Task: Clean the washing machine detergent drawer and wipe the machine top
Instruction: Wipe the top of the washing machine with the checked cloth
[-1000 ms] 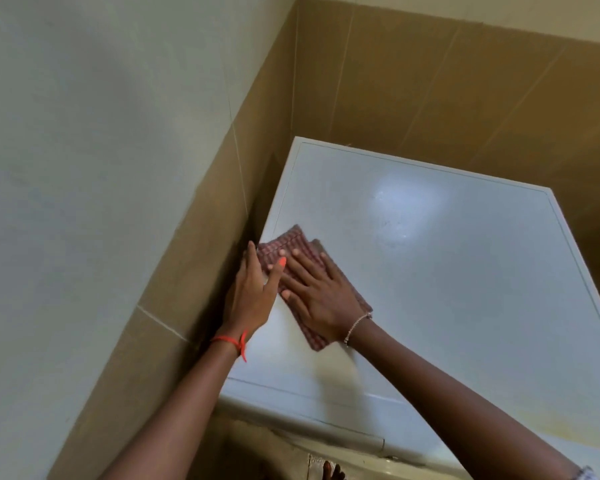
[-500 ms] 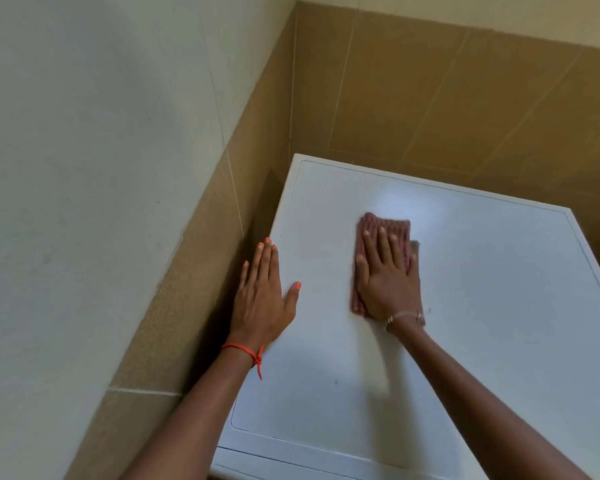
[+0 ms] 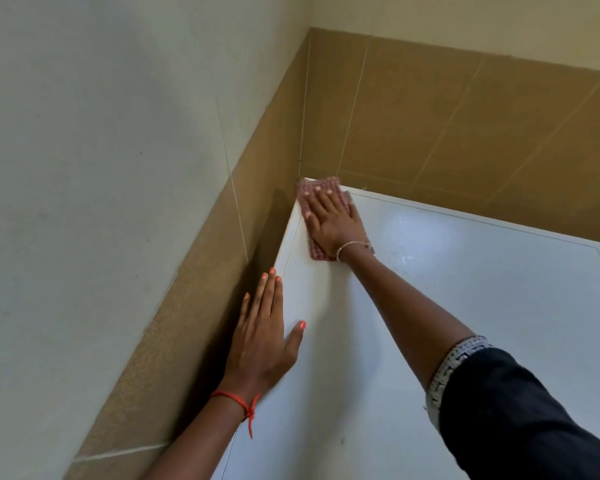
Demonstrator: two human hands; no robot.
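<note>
The white washing machine top (image 3: 465, 306) fills the lower right of the head view. A folded reddish checked cloth (image 3: 321, 252) lies on its far left corner. My right hand (image 3: 333, 221) presses flat on the cloth with straight fingers, covering most of it. My left hand (image 3: 262, 337) rests flat on the machine's left edge, fingers straight and pointing away, thumb spread onto the top. The detergent drawer is out of view.
A wall with brown tiles (image 3: 430, 126) below pale paint stands right behind and to the left of the machine. A narrow dark gap (image 3: 264, 237) separates the machine's left side from the left wall.
My right hand has slid the cloth from the middle of the top to the far left corner. My left hand has stayed on the left edge.
</note>
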